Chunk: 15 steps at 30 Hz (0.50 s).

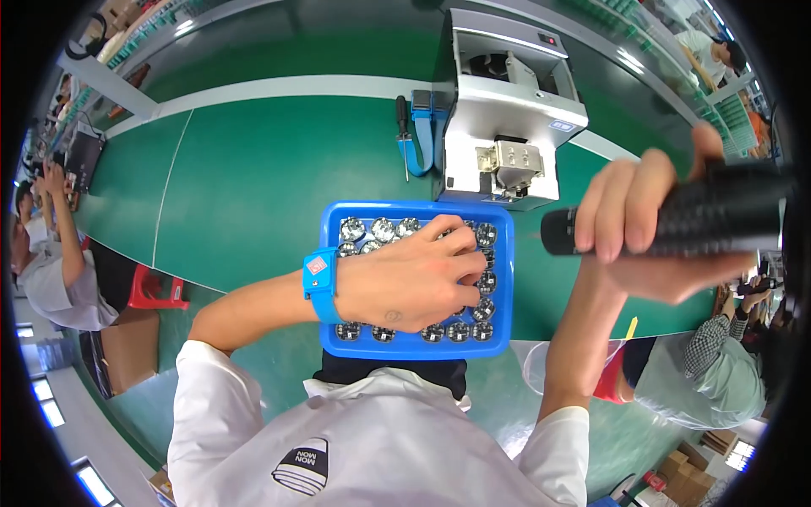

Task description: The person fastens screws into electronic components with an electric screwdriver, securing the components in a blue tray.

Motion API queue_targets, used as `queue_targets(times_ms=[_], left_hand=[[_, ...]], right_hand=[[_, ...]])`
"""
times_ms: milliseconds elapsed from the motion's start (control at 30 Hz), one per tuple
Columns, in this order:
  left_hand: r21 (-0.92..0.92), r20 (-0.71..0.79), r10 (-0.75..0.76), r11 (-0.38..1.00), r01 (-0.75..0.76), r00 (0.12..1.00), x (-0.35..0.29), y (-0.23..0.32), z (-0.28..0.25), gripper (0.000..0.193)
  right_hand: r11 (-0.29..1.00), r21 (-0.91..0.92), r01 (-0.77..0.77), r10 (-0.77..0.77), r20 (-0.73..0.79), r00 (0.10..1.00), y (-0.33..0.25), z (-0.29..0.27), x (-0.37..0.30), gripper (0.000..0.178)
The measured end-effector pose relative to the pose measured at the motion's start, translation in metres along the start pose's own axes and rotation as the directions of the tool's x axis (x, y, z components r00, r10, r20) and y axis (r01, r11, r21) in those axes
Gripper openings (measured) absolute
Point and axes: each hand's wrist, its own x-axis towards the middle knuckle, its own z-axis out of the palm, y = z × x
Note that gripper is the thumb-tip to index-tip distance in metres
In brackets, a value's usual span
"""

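My left hand (pixel 418 275) reaches over a blue tray (pixel 503 287), its fingers curled down among round, shiny silver discs (pixel 383 229) laid in rows. The fingertips are hidden, so what they grip cannot be made out. A blue wrist strap (pixel 320 286) circles the left wrist. Raised at the right, close to the camera, my right hand (pixel 634 207) is closed round a black flashlight-like tube (pixel 718 211) with a textured grip. The tube lies roughly level, its narrower end toward the tray; its far right end fades into the picture's dark rim.
Behind the tray stands a silver-and-black bench machine (pixel 498 118) with a metal fixture on its front. Left of it lie a black-handled screwdriver (pixel 403 122) and a blue strap (pixel 424 131) on the green table (pixel 245 186). Co-workers sit at both sides; a red stool (pixel 156 289) stands at left.
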Motion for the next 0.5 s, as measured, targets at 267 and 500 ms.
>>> queue_targets(times_ms=[267,500], left_hand=[[0.065,-0.021,-0.036,0.997,0.037,0.999,0.000,0.001,0.004,0.014],[0.113,-0.051,-0.120,0.986,0.125,0.991,0.002,0.004,0.008,0.014]], right_hand=[[0.993,-0.110,0.037,-0.053,-0.144,0.988,0.007,-0.021,0.009,0.103],[0.981,-0.189,0.048,-0.089,-0.212,0.973,0.007,-0.013,0.001,0.112]])
